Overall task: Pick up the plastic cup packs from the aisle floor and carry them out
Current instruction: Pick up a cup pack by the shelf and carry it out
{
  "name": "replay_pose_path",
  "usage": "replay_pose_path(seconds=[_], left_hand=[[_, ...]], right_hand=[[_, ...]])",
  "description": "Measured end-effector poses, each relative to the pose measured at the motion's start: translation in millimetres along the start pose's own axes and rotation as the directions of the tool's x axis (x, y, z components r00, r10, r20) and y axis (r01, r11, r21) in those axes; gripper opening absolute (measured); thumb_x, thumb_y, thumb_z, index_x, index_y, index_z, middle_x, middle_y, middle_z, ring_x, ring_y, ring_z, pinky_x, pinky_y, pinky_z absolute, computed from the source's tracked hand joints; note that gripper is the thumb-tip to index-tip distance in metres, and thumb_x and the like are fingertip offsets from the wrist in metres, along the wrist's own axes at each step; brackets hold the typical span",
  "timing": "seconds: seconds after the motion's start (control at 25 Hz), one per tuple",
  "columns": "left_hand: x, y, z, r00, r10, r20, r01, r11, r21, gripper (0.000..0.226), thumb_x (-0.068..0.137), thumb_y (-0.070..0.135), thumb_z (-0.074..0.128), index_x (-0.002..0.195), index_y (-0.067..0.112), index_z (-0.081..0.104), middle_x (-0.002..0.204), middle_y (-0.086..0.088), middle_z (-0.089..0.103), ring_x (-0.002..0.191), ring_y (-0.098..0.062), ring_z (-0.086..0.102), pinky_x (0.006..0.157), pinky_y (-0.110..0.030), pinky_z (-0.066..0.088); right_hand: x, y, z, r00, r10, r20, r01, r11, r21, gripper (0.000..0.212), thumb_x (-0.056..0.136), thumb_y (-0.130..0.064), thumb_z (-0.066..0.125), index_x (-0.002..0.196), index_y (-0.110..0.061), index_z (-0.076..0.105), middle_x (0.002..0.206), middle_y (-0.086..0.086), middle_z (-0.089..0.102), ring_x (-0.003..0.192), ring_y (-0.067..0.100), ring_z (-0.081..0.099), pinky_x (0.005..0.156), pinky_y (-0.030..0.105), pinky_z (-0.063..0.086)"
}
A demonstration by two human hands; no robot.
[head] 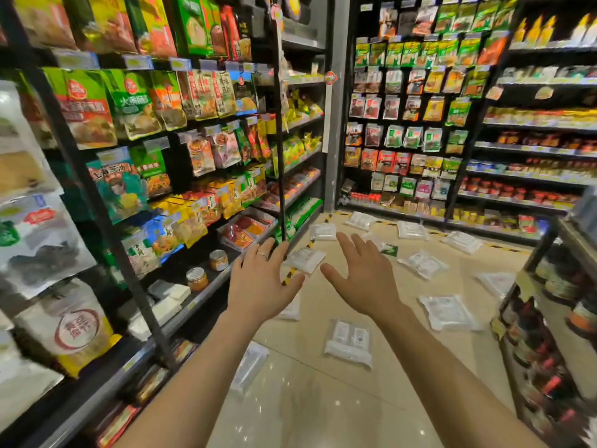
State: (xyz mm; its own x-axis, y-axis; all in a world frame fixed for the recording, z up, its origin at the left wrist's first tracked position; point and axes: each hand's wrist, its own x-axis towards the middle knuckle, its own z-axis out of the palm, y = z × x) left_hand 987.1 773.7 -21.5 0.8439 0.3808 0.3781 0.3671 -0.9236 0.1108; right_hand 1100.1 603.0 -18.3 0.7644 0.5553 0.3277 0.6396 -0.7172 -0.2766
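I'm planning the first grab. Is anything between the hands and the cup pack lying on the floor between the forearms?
Nothing visible does. The left hand and right hand are open and empty above the floor, and that cup pack lies alone on bare tile, touching no other pack.

Looking forward and down from head height through one wide-angle lens, facing along the aisle floor toward the far shelving, with the left shelving and right rack bowing at the frame edges. Sitting close behind the outstretched left grip and right grip, catching both near mid-frame.
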Motion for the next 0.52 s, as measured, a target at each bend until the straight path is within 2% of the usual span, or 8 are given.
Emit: replay_pose_path(seconds=[0.24, 0.52], left_hand=[[81, -57, 61, 0.978, -0.204, 0.033, 0.202, 0.978, 0.047, 0.076, 0.088, 0.071, 0.034, 0.152, 0.03, 0.029, 0.158, 0.0, 0.031, 0.143, -0.025, 0.028, 0.112, -0.051, 0.031], [116, -149, 129, 0.922, -0.376, 0.087, 0.372, 0.926, 0.067, 0.073, 0.088, 0.067, 0.034, 0.15, 0.028, 0.033, 0.156, -0.002, 0.035, 0.14, -0.024, 0.035, 0.111, -0.047, 0.034]], right_hand=[[127, -8, 80, 0.98, -0.145, 0.134, 0.143, 0.989, 0.024, 0.073, 0.094, -0.066, 0.034, 0.155, -0.032, 0.015, 0.162, 0.004, 0.019, 0.147, 0.03, 0.016, 0.115, 0.048, 0.022], [213, -42, 184, 0.928, -0.27, 0.255, 0.26, 0.963, 0.072, 0.077, 0.09, -0.072, 0.029, 0.155, -0.033, 0.014, 0.161, 0.005, 0.02, 0.147, 0.031, 0.017, 0.115, 0.049, 0.023]])
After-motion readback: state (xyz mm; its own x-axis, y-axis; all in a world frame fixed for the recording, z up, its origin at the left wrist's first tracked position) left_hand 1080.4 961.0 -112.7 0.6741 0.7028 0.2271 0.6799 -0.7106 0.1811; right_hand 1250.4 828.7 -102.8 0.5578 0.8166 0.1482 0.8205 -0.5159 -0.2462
